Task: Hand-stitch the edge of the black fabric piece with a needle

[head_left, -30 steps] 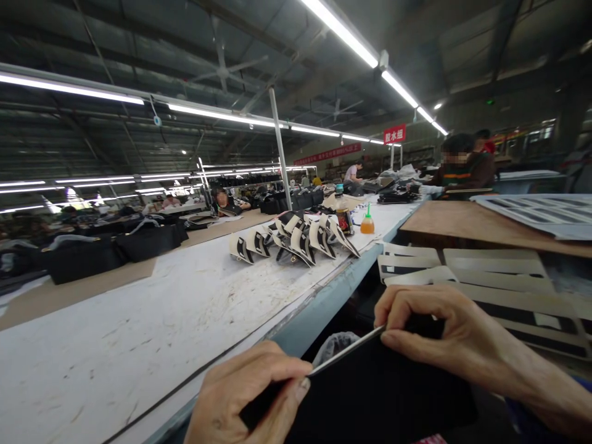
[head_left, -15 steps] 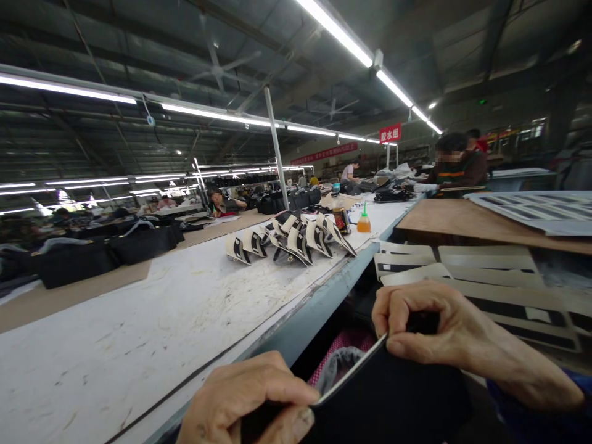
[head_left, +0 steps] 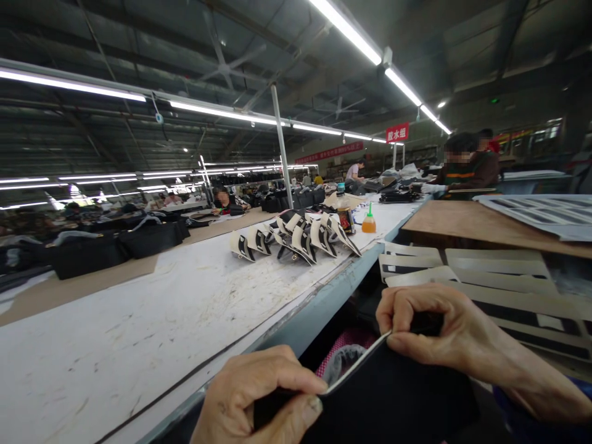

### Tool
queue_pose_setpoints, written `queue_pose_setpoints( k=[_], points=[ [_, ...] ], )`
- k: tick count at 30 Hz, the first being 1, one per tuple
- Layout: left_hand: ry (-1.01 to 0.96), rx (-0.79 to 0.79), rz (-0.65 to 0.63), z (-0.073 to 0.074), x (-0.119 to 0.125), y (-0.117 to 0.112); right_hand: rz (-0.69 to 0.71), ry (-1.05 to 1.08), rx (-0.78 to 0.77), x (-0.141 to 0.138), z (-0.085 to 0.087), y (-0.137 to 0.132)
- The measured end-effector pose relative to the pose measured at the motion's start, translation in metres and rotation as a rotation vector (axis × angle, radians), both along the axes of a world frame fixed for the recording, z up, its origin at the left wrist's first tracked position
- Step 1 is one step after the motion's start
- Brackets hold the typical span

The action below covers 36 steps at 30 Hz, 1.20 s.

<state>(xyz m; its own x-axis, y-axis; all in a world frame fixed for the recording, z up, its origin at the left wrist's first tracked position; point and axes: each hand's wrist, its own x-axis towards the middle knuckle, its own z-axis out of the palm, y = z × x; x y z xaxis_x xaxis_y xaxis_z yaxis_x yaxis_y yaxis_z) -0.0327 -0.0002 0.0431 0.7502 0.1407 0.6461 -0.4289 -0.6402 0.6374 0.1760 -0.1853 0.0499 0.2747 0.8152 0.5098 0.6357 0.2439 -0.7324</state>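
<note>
Between my hands is a black sheet-like piece (head_left: 393, 394) with a thin white edge along its top; its lower part runs out of view. My left hand (head_left: 263, 394) pinches the edge's near end between thumb and fingers. At the far end, my right hand (head_left: 430, 327) grips the same edge, thumb below and fingers curled over. The edge slants up from left to right. Behind it, under the table side, a pink mesh basket (head_left: 340, 345) with clear plastic in it shows in part.
The white-topped table (head_left: 152, 333) runs along my left. On it lie several curved cream-and-black pieces (head_left: 300, 237), a bottle of orange liquid (head_left: 369, 221) and a dark can (head_left: 346, 221). Flat cream-and-black panels (head_left: 513, 296) lie at right. Co-workers (head_left: 467, 163) stand farther back.
The view has shifted slightly, so the scene sits a little farther right. Both hands keep their pinch on the black piece's edge, with hardly any change in their grip.
</note>
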Motion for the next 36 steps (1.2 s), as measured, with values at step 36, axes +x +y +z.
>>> queue_pose_setpoints(
  k=[36],
  points=[
    [-0.227, 0.057, -0.088, -0.02, 0.058, -0.019, 0.002, -0.266, -0.071, -0.007, 0.016, 0.013]
  ],
)
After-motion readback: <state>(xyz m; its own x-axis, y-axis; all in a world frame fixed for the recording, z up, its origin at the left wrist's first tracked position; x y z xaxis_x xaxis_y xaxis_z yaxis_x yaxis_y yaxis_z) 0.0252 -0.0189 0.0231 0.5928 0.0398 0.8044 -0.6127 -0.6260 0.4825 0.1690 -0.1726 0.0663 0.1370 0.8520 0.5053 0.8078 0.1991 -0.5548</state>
